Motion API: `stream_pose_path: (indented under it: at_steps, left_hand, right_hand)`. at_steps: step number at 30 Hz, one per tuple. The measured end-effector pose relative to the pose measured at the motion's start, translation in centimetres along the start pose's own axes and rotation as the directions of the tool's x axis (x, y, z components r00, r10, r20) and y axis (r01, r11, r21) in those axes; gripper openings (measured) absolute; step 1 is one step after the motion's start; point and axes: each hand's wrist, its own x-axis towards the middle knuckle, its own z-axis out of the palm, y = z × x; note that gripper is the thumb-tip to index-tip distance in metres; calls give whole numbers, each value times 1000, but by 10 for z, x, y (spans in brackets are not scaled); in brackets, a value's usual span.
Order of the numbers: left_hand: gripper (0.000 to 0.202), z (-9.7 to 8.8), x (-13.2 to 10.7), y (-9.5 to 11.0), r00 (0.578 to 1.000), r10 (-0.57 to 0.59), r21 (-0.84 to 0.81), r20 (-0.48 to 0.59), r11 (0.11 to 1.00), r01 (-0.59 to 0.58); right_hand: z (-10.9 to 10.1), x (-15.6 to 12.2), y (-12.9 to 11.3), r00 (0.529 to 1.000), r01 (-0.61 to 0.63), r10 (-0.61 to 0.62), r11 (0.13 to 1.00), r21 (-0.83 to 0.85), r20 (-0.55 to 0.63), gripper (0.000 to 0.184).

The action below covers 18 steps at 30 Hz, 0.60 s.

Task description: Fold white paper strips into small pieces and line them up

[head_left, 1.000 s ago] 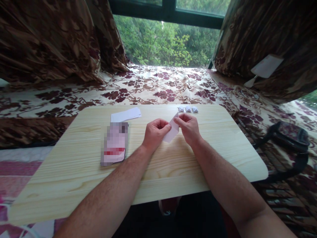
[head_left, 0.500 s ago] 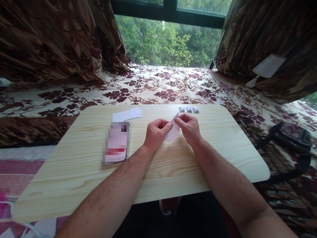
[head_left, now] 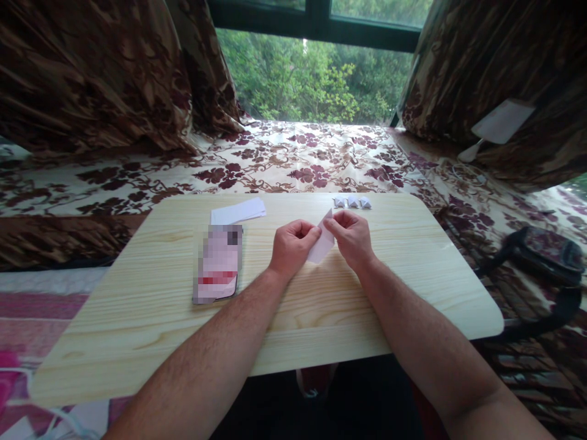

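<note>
A small white sheet of paper (head_left: 322,245) is held up slantwise over the table, pinched by both hands. My left hand (head_left: 292,245) grips its left edge between thumb and curled fingers. On the other side, my right hand (head_left: 352,237) pinches the upper right edge with thumb and forefinger. The paper looks folded, with a pointed top corner. Just beyond my right hand, three small folded paper pieces (head_left: 353,202) sit in a row. A flat stack of white paper strips (head_left: 237,211) lies at the far left of the table.
A pink phone (head_left: 219,263), partly pixelated, lies on the wooden table (head_left: 151,305) left of my forearm. Behind the table stretches a flowered cloth (head_left: 293,153) below the window. A white lamp (head_left: 503,121) stands at the right, and a black bag (head_left: 550,256) lies beside the table.
The view has shifted very slightly. Both hands keep the same pinch on the paper, with hardly any visible movement.
</note>
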Motion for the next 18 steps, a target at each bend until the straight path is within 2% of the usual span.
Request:
stream_pose_path:
  at_steps: [12, 18]
  left_hand:
    - [28, 1, -2, -3, 999, 49, 42, -9, 998, -49]
    - [29, -1, 2, -3, 998, -68, -116, 8, 991, 69]
  right_hand:
    - [0, 0, 0, 1000, 18, -20, 998, -62, -23, 25]
    - [0, 0, 1, 999, -22, 20, 999, 40, 46, 24]
